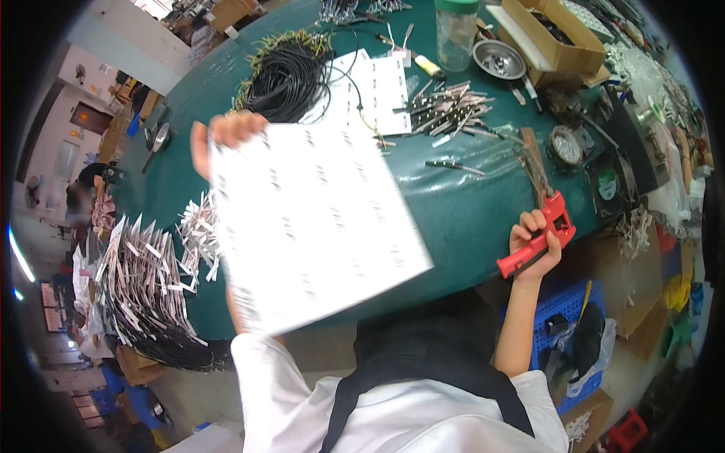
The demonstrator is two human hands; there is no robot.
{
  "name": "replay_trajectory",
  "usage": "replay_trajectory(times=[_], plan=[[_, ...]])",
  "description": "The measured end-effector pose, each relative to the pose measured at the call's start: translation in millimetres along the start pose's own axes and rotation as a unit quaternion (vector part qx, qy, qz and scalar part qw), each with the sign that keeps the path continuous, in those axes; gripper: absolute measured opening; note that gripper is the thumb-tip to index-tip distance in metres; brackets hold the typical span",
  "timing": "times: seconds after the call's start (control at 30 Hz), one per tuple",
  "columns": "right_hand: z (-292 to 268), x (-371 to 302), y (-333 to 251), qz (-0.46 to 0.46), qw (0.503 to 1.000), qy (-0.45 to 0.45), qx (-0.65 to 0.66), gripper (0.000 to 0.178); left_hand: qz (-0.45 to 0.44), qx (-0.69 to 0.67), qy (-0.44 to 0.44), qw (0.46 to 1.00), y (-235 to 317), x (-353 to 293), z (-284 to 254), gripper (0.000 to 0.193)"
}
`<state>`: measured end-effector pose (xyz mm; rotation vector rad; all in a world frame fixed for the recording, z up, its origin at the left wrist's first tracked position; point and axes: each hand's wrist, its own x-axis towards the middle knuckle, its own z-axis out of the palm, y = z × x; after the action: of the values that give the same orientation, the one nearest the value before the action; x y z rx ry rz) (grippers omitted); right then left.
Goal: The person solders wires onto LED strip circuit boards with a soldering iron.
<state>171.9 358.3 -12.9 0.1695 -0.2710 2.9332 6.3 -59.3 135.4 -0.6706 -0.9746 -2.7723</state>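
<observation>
My left hand (236, 130) grips the top left corner of a large white sheet (317, 226) printed with rows of small dark marks. The sheet is tilted above the table and hides most of my left forearm. On the right, my right hand (538, 245) is wrapped round a red gun-shaped hand tool (557, 215) with black parts on its handle. Its front end is over the table's right side, near a brown strip (531, 155). One narrow dark-and-pale strip (455, 167) lies alone between the sheet and the tool.
On the green table (453, 219), a coil of black cables (291, 79) lies beside another white sheet (385, 90). A pile of narrow strips (453, 109), a metal dish (498, 59) and a green-lidded jar (455, 38) stand beyond. Labelled cables (143, 279) hang at left; a blue crate (547, 332) stands at lower right.
</observation>
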Motion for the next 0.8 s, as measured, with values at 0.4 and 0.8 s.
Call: replay_trajectory(times=[0.4, 0.8], plan=[[-3.4, -3.1, 0.3, 0.017, 1.0, 0.01, 0.002, 0.067, -0.138, 0.374, 0.218, 0.891, -68.1, -134.7, -26.6, 0.014], [25.1, 10.9, 6.1, 0.077, 0.996, 0.029, -0.027, 0.082, -0.127, 0.702, -0.463, 0.527, -93.6, -197.7, 35.4, 0.062]])
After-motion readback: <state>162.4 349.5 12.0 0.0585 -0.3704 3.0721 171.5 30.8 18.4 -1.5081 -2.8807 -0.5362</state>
